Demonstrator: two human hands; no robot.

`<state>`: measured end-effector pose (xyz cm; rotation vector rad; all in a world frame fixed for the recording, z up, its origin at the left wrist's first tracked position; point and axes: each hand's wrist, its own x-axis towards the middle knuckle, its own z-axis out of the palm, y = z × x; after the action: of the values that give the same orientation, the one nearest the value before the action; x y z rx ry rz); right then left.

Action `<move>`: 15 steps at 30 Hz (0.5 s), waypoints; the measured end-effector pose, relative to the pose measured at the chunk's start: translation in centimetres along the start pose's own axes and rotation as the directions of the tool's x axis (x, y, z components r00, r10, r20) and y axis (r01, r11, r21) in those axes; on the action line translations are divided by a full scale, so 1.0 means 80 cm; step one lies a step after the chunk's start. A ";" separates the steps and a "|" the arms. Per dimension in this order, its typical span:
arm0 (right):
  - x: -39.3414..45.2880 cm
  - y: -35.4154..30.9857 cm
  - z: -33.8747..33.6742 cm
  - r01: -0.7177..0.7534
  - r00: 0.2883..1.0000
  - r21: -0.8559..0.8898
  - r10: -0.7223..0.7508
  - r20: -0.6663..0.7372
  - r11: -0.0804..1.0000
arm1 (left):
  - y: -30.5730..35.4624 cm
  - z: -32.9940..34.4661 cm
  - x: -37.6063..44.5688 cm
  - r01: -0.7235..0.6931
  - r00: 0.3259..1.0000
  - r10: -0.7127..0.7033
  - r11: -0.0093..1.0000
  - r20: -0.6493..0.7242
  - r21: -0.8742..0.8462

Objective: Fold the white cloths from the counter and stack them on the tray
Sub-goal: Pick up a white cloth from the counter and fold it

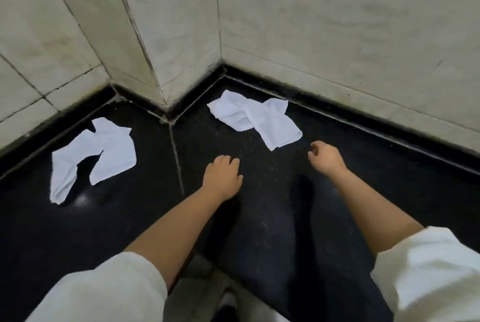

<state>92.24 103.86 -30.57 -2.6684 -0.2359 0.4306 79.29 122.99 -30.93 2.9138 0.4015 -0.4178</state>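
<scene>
Hands empty, left hand (222, 175) and right hand (326, 157) loosely curled over my counter (259, 217); I judge pickup comes next: reach the near cloth (255, 117), the far cloth (94, 156) waiting leftward, tray unseen.

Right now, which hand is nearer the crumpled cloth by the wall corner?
Right. The right hand hovers just off that cloth at its near right end, not touching. The left hand is farther back, toward its near left.

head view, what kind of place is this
Probably a kitchen or utility corner: a polished black stone counter meets pale tiled walls with grimy grout, and two crumpled white cloths lie on it.
</scene>
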 end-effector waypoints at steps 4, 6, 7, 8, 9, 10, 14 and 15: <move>0.061 -0.005 0.024 -0.045 0.998 0.033 0.046 -0.039 0.998 | -0.011 0.041 0.051 -0.066 0.995 0.067 0.998 0.077 -0.012; 0.091 -0.010 0.034 -0.050 0.998 0.057 0.053 -0.041 0.997 | -0.016 0.059 0.068 -0.099 0.989 0.099 0.995 0.110 -0.006; 0.105 -0.011 0.039 -0.051 0.998 0.059 0.054 -0.039 0.997 | -0.019 0.067 0.074 -0.115 0.985 0.115 0.993 0.131 -0.002; 0.115 -0.012 0.045 -0.050 0.998 0.047 0.052 -0.038 0.998 | -0.021 0.074 0.077 -0.128 0.981 0.125 0.992 0.148 0.006; 0.124 -0.011 0.051 -0.046 0.998 0.028 0.047 -0.038 0.999 | -0.022 0.079 0.078 -0.137 0.979 0.133 0.990 0.154 0.018; 0.130 -0.010 0.057 -0.045 0.998 0.006 0.045 -0.037 0.999 | -0.023 0.083 0.079 -0.142 0.978 0.137 0.990 0.159 0.023; 0.138 -0.008 0.070 -0.075 0.987 -0.018 0.072 -0.145 0.997 | -0.024 0.086 0.082 -0.147 0.976 0.139 0.988 0.165 0.040; 0.139 -0.009 0.070 -0.078 0.983 0.010 0.079 -0.163 0.997 | -0.024 0.085 0.082 -0.154 0.977 0.147 0.988 0.157 0.033</move>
<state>100.68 109.18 -38.00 -2.6989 -0.0804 0.2331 83.11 125.00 -39.55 2.9023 0.1501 -0.6305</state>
